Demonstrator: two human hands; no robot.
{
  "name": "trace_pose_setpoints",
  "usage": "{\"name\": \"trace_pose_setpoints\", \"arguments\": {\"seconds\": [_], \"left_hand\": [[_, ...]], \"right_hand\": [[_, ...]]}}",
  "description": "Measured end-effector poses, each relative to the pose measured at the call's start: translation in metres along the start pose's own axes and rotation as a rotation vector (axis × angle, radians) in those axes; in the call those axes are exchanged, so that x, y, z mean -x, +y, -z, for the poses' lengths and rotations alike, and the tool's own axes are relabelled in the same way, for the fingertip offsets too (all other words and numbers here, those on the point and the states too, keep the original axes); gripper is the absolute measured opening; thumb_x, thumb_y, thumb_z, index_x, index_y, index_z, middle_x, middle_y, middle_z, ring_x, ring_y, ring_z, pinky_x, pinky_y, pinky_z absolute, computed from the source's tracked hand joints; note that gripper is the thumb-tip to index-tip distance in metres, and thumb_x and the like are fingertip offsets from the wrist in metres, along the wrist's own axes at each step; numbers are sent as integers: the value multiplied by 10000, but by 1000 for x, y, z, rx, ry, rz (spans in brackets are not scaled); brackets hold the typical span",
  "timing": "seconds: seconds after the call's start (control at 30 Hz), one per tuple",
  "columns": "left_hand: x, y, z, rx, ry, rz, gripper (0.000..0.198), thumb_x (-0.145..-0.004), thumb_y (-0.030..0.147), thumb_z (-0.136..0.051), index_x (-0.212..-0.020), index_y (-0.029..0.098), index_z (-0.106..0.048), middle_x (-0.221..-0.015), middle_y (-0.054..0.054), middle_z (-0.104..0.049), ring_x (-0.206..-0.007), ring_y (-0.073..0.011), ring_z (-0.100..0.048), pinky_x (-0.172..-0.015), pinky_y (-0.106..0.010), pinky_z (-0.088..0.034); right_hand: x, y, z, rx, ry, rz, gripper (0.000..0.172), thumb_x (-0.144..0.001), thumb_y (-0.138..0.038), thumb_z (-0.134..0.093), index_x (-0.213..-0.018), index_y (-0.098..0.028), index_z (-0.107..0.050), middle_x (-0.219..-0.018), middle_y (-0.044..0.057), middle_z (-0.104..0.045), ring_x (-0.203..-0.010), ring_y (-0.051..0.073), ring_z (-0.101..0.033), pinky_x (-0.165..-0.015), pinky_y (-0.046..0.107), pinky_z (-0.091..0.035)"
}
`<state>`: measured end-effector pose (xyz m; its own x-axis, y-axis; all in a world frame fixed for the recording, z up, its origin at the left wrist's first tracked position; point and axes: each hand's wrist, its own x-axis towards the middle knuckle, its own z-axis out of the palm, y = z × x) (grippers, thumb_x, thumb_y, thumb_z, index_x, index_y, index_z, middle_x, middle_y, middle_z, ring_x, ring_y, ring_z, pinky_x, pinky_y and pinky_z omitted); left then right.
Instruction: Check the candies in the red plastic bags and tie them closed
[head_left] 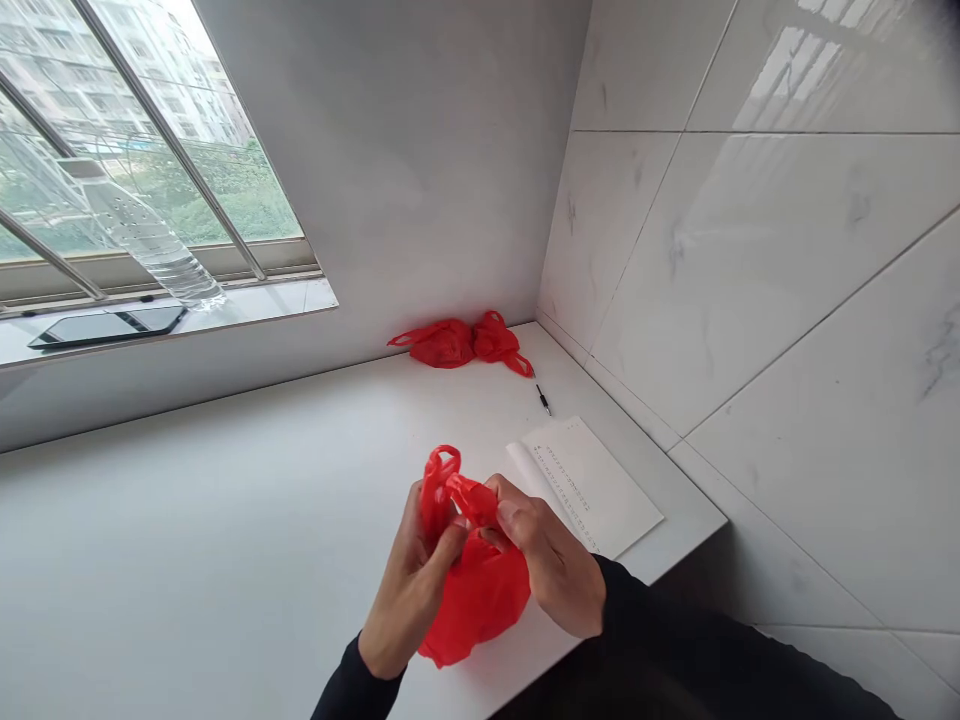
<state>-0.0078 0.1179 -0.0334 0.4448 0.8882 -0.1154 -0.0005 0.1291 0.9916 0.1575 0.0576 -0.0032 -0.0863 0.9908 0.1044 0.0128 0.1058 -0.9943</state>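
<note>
A red plastic bag hangs or rests near the front edge of the white table, its lower part rounded out. Both hands grip its gathered top. My left hand has thumb and fingers closed on one handle loop, which sticks up above the fingers. Close beside it, my right hand pinches the other twisted strip of the bag between thumb and fingers. What the bag contains is hidden. Whether its bottom touches the table I cannot tell.
Two tied red bags lie against the wall at the back. A black pen and an open notebook are on the right. On the windowsill stand a clear water bottle and a flat dark tablet. Tiled wall borders the right.
</note>
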Motion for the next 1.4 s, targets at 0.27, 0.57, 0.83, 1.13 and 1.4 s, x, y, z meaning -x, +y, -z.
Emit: {"name": "trace_pose_setpoints", "arguments": {"seconds": [0.27,0.57,0.83,1.13,1.4], "left_hand": [[5,-7,-4,-44,-104,-53,288,-951,490,-559,-825,235,-606,-716,-14,-483,-683,-177,-452,-599,-286,-405],[-5,-3,5,92,7,54,502,-939,537,-590,-585,193,-500,-562,12,-448,-546,-122,-417,-557,-269,-375],[-6,9,4,464,-137,224,277,-980,448,-542,-1017,209,-676,-584,-4,-595,-558,-151,-566,-611,-266,-475],[-1,13,2,422,-86,169,295,-795,280,-801,-846,217,-517,-763,26,-554,-660,-112,-541,-593,-217,-452],[-10,-9,19,-490,22,-372,203,-941,148,-527,-1086,275,-591,-1023,-28,-633,-886,-176,-635,-766,-305,-530]], "right_hand": [[-11,6,0,179,23,-29,294,-1026,-411,-496,-836,-217,-609,-763,-22,-605,-704,130,-559,-679,270,-449],[-13,12,4,228,225,-73,595,-906,-513,-671,-1421,-309,-455,-1213,34,-633,-1176,223,-577,-1034,421,-457],[-13,10,4,351,166,220,121,-925,-204,-617,-1013,-264,-674,-1050,26,-664,-1102,202,-581,-1018,399,-472],[-7,25,7,318,9,154,640,-761,-172,-721,-1347,-298,-496,-1462,81,-477,-1395,274,-407,-1143,506,-379],[-18,35,20,48,-45,-219,451,-1034,-532,-413,-1362,-246,-528,-655,-55,-493,-579,133,-483,-623,306,-453]]}}
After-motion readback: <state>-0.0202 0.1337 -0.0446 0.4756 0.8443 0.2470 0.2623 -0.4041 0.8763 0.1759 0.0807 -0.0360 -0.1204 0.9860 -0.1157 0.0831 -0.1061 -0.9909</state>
